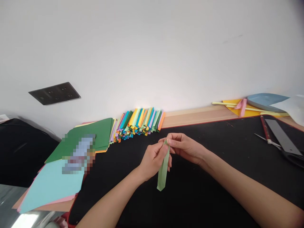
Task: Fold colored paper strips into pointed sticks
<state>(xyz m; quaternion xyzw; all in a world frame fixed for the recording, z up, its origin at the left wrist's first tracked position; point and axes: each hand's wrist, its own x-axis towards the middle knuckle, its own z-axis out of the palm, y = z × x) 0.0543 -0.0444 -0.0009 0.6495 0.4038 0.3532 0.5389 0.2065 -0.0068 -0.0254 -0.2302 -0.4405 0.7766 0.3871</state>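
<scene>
Light-green folded paper strip (162,177): held above the middle of the mat, upper end pinched between the fingertips of both hands, lower end hanging free toward the wearer. Left hand (151,160) grips from the left; right hand (186,147) closes on the top end, the two touching or nearly so.

Room to move: black mat (194,196) with thin red edging extends below the strip and well out to the right, as far as a flat grey metal ruler (283,136). Behind the hands, near the mat's far edge: a dense pile of multicoloured folded paper strips (140,122). Left edge bordered by dark-green paper sheets (102,131) and light-blue paper sheets (54,180); a pixelated patch covers part of both.

Surface: pale wooden tabletop (187,115), showing as a band against a plain whitish wall (152,57). Dark rectangular socket panel (55,93) on the wall, upper left.
</scene>
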